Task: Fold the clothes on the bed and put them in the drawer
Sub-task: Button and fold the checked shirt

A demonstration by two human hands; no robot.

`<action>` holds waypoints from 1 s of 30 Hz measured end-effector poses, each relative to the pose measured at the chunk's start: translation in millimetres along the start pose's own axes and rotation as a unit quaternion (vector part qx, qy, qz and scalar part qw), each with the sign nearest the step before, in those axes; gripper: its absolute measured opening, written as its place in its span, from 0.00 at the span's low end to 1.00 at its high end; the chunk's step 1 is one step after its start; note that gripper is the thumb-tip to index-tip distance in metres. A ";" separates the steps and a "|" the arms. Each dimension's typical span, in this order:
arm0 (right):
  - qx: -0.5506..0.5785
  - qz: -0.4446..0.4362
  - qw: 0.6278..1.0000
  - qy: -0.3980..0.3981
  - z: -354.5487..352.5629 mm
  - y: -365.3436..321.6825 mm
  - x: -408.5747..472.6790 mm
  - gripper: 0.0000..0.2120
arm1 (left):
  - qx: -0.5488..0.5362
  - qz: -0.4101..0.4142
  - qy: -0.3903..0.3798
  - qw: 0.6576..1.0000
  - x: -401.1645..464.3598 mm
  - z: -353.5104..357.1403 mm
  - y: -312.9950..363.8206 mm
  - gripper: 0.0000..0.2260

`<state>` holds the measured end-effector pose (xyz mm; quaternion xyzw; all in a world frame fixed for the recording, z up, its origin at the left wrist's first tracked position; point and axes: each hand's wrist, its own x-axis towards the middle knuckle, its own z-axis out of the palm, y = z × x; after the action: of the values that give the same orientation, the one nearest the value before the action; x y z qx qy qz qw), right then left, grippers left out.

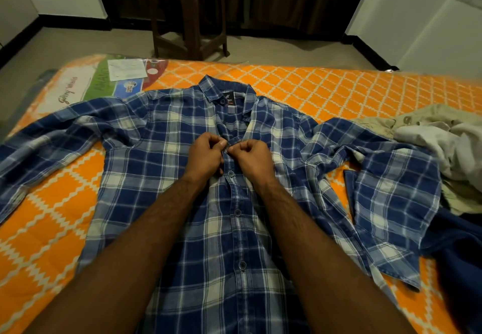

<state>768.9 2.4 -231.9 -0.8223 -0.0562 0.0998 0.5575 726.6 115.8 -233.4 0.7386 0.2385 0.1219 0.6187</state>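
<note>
Hands (pixel 229 155) pinching placket, soft plaid shirt (pixel 161 177)

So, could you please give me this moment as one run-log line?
step: buttoning | item: plaid shirt flat on bed | left hand, right hand: pinching placket | folding: not started

Only readable text was on the mattress wrapper (pixel 78 91), left of the shirt (pixel 182 177) collar: looked like "Godrej Interio" in script, partly blurred. Other wrapper print and the shirt's neck tag (pixel 230 103) were illegible.
</note>
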 end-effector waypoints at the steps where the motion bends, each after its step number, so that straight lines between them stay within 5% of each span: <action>1: -0.003 0.002 1.000 0.002 1.2 0.1 -0.3 0.04 | 0.002 0.003 0.006 1.000 0.2 0.9 -1.0 0.04; 18: 0.035 0.014 0.999 0.037 6.6 -0.5 -5.6 0.03 | 0.125 0.044 0.037 0.990 5.1 5.4 -0.2 0.06; 23: 0.188 0.047 0.981 0.003 -26.0 -17.7 0.8 0.11 | 0.115 0.034 -0.012 0.993 8.7 -3.4 11.5 0.03; 27: -0.009 -0.083 0.996 0.007 -41.2 -47.3 35.4 0.08 | 0.216 0.139 -0.023 0.966 42.5 -16.5 31.5 0.05; 30: -0.227 -0.157 0.959 -0.058 -34.3 -63.2 66.7 0.11 | 0.262 0.176 -0.021 0.949 70.0 -21.1 37.9 0.07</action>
<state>842.9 8.4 -167.7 -0.9007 -0.2380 0.0426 0.3611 784.2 164.5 -200.3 0.9075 0.1149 0.1460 0.3767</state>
